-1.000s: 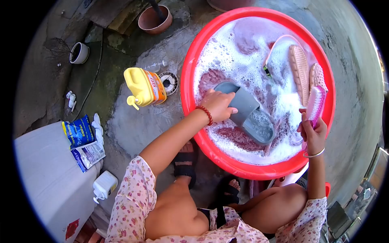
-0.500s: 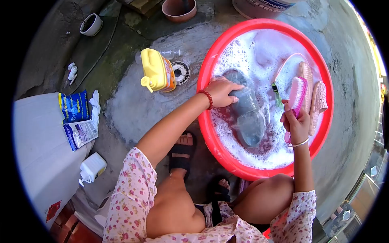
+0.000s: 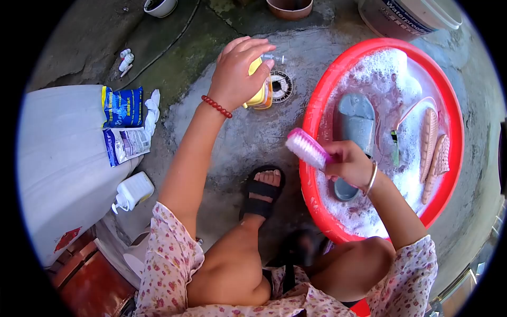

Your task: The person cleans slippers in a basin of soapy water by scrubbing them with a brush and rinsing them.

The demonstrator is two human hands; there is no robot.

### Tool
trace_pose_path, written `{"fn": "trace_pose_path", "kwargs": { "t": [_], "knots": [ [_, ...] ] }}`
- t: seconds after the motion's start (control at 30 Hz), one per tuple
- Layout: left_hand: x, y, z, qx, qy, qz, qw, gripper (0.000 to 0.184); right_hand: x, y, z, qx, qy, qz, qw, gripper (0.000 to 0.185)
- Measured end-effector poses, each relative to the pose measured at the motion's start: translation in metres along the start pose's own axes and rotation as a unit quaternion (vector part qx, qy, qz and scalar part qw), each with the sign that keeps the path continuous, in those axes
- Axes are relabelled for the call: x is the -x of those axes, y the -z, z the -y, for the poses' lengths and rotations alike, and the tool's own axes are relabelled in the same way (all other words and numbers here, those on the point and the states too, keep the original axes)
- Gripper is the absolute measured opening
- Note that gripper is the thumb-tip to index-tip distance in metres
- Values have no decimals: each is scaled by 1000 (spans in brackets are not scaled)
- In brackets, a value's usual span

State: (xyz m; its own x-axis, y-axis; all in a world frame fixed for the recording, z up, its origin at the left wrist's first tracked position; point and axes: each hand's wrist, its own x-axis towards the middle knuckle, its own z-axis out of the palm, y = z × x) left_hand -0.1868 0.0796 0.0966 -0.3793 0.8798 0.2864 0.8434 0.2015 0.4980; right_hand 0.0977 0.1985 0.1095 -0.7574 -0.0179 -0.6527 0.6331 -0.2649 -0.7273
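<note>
right hand (image 3: 348, 165): grip closed round the handle of a pink scrub brush (image 3: 306, 148), head jutting over the left rim of the red tub (image 3: 309, 198). grey slide slipper (image 3: 356, 119) lies in the tub's suds, partly behind that hand. farther: left hand (image 3: 237, 74) over a yellow jug (image 3: 259, 96); grip hidden, cannot tell if closed. judgement: keep jug upright, palm square, brush above tub.
</note>
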Motion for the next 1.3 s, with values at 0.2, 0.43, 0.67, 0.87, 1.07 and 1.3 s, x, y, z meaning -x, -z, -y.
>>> {"fn": "trace_pose_path", "kwargs": {
  "t": [0.2,0.43,0.67,0.87,1.07,1.3],
  "knots": [
    [20,-30,27,-93,96,119,984,31,-87,-51,10,-79,-79,17,994,24],
    [16,-47,30,-98,86,122,984,30,-129,-81,4,-150,-70,17,986,21],
    [12,-47,36,-94,92,101,986,28,-125,-74,-2,-163,-40,25,985,23],
    [12,-22,-6,38,36,-180,982,21,-55,-46,-5,-135,-37,-16,990,21],
    [76,-51,-116,585,184,93,784,23,64,28,6,-140,16,-200,970,12],
    [70,-176,-216,512,252,95,816,56,116,57,-7,-224,165,-470,838,9]
  ]
}}
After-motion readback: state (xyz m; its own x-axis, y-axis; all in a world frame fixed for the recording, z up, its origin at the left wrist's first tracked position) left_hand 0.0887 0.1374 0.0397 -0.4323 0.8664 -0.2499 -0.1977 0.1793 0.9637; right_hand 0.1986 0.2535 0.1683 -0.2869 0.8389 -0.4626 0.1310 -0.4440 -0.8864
